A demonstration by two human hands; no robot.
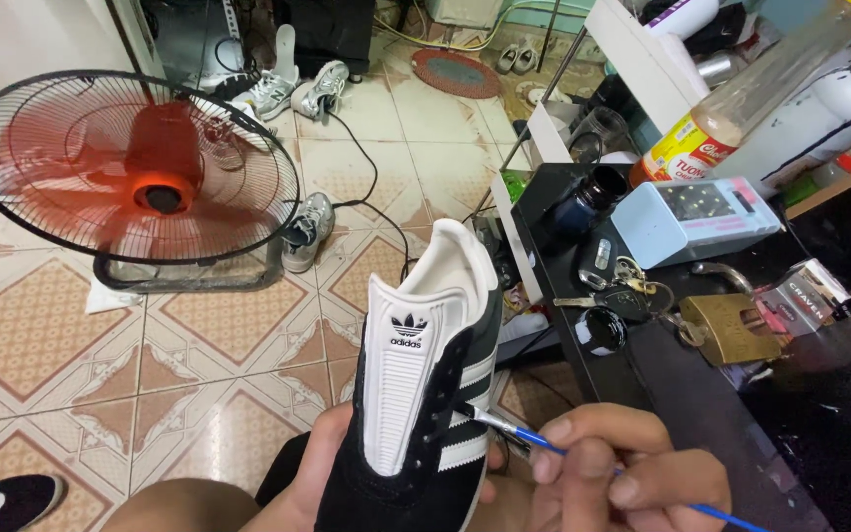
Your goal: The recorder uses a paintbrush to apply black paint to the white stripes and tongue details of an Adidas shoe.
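A black suede sneaker (425, 433) with white stripes and a white ribbed tongue stands upright in front of me. My left hand (309, 473) grips it from below and behind. My right hand (613, 478) pinches a thin paintbrush (519, 433) with a blue handle. The brush tip touches the shoe's side near the lace holes, beside the white stripes.
A spinning red floor fan (135, 167) stands on the tiled floor at left. Several sneakers (307, 229) lie on the floor beyond it. A black table (682, 384) at right carries a dark ink bottle (588, 197), its open cap (601, 330), keys, a brass padlock (731, 330) and a pale blue box (691, 219).
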